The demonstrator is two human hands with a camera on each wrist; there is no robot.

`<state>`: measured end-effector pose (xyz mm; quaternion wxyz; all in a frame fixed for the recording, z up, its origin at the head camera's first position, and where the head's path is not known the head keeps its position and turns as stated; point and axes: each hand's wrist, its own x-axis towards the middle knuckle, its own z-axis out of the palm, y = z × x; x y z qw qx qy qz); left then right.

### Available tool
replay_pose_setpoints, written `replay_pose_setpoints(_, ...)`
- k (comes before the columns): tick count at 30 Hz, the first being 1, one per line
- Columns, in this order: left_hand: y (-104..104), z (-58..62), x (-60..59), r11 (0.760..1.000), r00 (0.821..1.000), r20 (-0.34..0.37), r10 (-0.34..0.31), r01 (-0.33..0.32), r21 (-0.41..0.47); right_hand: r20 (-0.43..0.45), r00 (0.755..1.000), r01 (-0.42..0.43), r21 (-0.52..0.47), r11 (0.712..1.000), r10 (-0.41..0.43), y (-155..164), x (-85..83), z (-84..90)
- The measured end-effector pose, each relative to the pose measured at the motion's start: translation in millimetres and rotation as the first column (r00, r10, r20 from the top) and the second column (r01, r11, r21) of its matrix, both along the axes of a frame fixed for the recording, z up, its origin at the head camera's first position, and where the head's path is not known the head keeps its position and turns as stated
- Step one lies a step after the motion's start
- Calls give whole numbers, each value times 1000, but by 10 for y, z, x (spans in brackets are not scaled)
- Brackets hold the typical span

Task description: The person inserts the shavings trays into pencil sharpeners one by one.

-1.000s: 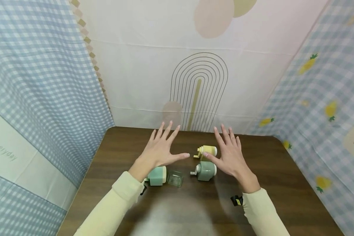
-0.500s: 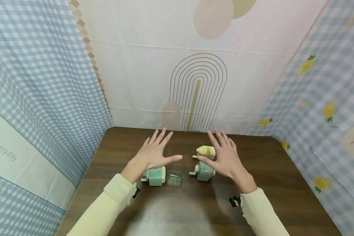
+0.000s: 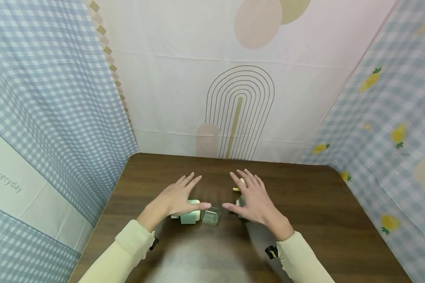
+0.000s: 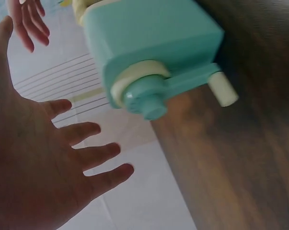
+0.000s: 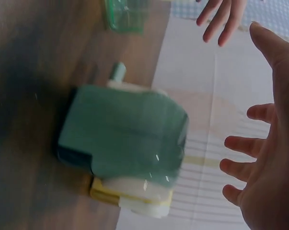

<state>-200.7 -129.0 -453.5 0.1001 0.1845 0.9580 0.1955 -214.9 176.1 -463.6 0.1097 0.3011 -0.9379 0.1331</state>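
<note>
Left hand [image 3: 175, 198] spread flat over teal sharpener [image 3: 190, 215], right hand [image 3: 253, 198] spread over green sharpener [image 5: 122, 132], clear tray [image 3: 211, 216] between, yellow sharpener [image 3: 241, 184] at 12 o'clock, brown surface [image 3: 315, 204]

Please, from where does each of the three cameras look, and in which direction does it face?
Head: sits high, faces forward and down at the table; both hands, left and right, and both sleeves show.
Left wrist: sits low by the left hand, faces the turquoise sharpener; the open palm shows.
Right wrist: sits low by the right hand, faces the dark green sharpener; the spread fingers show.
Shared: both wrist views catch the opposite hand's fingertips.
</note>
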Motion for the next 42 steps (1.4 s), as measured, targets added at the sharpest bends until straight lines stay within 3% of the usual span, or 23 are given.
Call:
replay_pose_setpoints(7, 16, -168, 101, 999, 998, 48, -29, 30, -18, -39, 992, -123, 20, 992, 124, -202, 79, -173)
replay_pose_setpoints(13, 86, -290, 141, 995, 996, 29, -83, 85, -47, 71, 982, -179, 83, 980, 173, -378, 175, -320)
replay_pose_setpoints(17, 126, -342, 152, 993, 996, 16, -85, 86, -85, 145, 972, -199, 77, 977, 187, -460, 233, -392)
replay_pose_setpoints(27, 203, -404, 160, 983, 995, -85, -53, 37, -180, 199, 970, -157, 77, 985, 139, -573, 306, -476)
replay_pose_setpoints(35, 125, -450, 123, 983, 982, -140, -123, 101, -153, 222, 970, -119, 89, 989, 97, -614, 312, -564)
replay_pose_setpoints(42, 91, -471, 100, 977, 971, -164, -173, 148, -156, 271, 954, -149, 61, 987, 127, -616, 273, -625)
